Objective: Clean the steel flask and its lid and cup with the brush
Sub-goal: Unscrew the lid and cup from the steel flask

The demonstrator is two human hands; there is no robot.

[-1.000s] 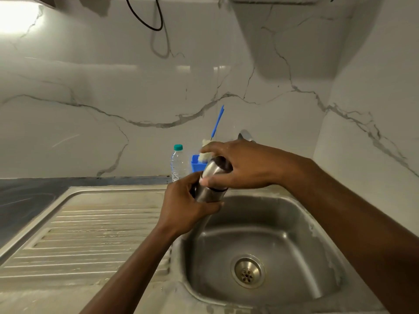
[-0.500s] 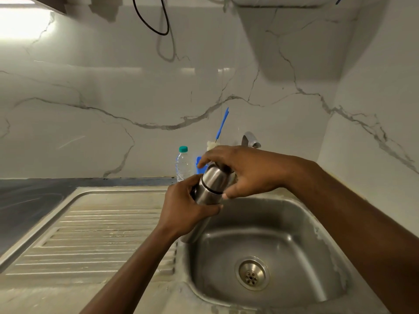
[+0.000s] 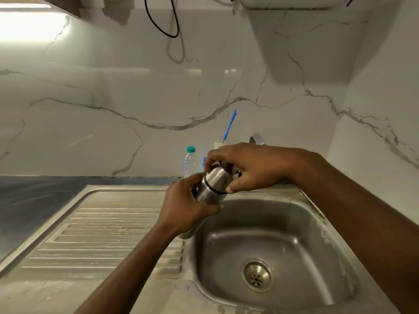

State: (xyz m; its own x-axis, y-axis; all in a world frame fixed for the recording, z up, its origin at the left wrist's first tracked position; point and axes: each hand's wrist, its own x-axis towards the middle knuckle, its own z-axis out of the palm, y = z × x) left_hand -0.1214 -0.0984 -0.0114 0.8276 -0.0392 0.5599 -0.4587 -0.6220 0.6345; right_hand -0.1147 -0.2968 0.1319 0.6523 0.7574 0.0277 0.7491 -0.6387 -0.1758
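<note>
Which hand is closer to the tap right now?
Right. The right hand, gripping the top of the steel flask, is just in front of the tap. The left hand, holding the flask's body, is lower and further left.

flask point(image 3: 212, 186): centre frame, tilted, over the basin's back-left corner
left hand point(image 3: 186, 206): round its lower body
right hand point(image 3: 247, 168): round its top end
sink basin point(image 3: 317, 234): lower right, drain point(image 3: 257, 274) in its floor
drainboard point(image 3: 102, 234): left of the basin
bottle point(image 3: 190, 162): behind the hands, by the wall
brush point(image 3: 229, 125): just right of the bottle, poking up
tap point(image 3: 257, 139): just right of the brush
</note>
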